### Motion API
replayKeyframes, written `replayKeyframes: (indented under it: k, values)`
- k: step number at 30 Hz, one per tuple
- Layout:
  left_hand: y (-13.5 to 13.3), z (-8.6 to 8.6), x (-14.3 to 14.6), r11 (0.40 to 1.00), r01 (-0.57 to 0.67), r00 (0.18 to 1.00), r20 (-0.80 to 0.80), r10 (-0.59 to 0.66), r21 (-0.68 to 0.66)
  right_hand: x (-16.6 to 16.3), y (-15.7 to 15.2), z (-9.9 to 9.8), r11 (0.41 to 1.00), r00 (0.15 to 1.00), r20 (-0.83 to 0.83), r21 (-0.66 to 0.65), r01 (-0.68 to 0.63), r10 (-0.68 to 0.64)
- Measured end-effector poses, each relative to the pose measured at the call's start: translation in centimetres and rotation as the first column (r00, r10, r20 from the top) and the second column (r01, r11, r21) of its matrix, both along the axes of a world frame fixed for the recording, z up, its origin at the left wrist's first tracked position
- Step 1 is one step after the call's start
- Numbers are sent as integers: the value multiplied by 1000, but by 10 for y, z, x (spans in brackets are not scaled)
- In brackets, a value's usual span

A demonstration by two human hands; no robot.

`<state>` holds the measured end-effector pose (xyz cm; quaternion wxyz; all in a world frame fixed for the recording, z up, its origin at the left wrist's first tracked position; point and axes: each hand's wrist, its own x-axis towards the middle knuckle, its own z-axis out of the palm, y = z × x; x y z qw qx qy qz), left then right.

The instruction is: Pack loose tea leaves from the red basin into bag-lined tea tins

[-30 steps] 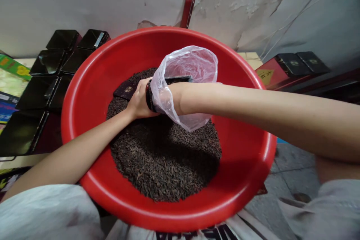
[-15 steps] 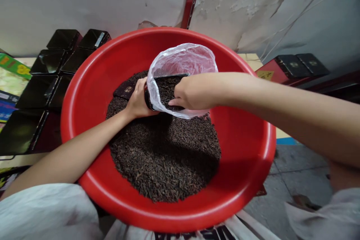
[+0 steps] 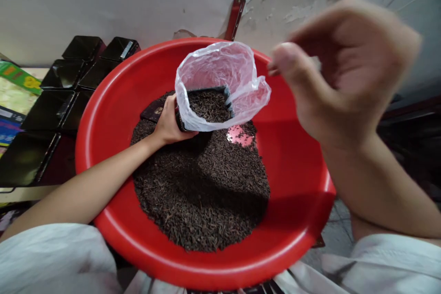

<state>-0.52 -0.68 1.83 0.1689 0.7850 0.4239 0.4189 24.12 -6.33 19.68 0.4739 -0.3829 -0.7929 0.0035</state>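
Note:
My left hand [image 3: 171,123] is wrapped round the side of a dark tin [image 3: 179,121] above the loose tea. A clear plastic bag [image 3: 237,62] lines the tin, its mouth folded wide open over the rim. Dark tea leaves [image 3: 210,104] fill the part of the tin I can see. Raised at the right, my right hand [image 3: 344,73] has its fingers curled in, thumb towards the fingertips. A small pale bit shows behind the thumb; what it is I cannot tell. A heap of loose tea leaves [image 3: 206,206] covers the bottom of the red basin [image 3: 296,234].
A dark lid [image 3: 151,112] lies on the tea beside my left wrist. Several black tins [image 3: 48,110] stand in rows left of the basin, near a green box [image 3: 19,76]. A dark red strip [image 3: 236,16] leans against the wall behind.
My right hand has come out of the bag and risen to the right, nearer the camera. The bag's right edge now flops outward. My left hand still holds the tin.

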Motion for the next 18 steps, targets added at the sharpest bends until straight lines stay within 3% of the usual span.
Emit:
replayKeyframes:
  k: [2,3,5,8,11,14,18]
  values:
    - [1,5,-1,999,-53,998,22,53,-7,14,3,-24,998,959,-279,62,-32,48]
    - [1,7,-1,997,-74,997,34,74,-21,20,8,-37,996,941,-328,33,-78,85]
    - [-1,12,-2,994,-97,993,65,101,-59,28,21,-63,969,938,-321,-157,-191,132]
    - [-7,14,1,991,-72,988,127,86,-113,29,38,-91,803,927,-301,-480,-352,226]
    - [-13,12,9,988,-2,989,149,26,-156,21,42,-103,680,892,-342,-580,-448,296]
    - [-15,18,14,975,75,994,90,-57,-210,14,40,-107,672,902,-339,-605,-426,267]
    - [-16,46,4,920,177,975,-64,-212,-350,17,42,-109,698,925,-317,-615,-368,209]
